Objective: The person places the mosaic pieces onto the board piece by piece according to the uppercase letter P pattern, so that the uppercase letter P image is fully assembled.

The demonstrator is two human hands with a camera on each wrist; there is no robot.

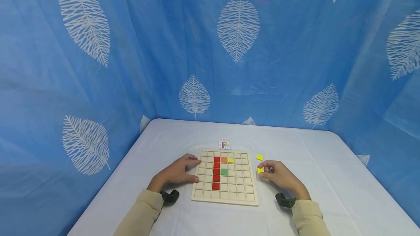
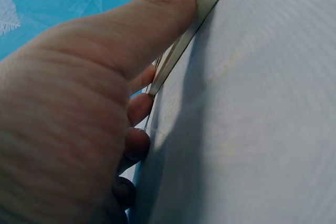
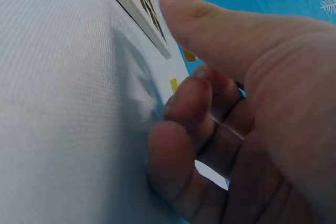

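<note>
At the left edge of a wooden grid board (image 1: 231, 185), my left hand (image 1: 175, 172) touches the rim with its thumb and fingers spread along it. The left wrist view shows the thumb (image 2: 142, 24) against that edge. To the right of the board, my right hand (image 1: 279, 174) pinches a yellow square tile (image 1: 260, 170) between thumb and fingertips. A second yellow tile (image 1: 259, 157) lies on the table just beyond this hand. On the board stand a column of several red tiles (image 1: 216, 171), an orange tile (image 1: 224, 160), a yellow tile (image 1: 230, 160) and a green tile (image 1: 224, 172).
A small printed card (image 1: 224, 145) with a coloured grid pattern lies behind the board. The white cloth-covered table (image 1: 177, 214) reaches back to a blue curtain (image 1: 279, 46) with white leaf prints, which also hangs at both sides.
</note>
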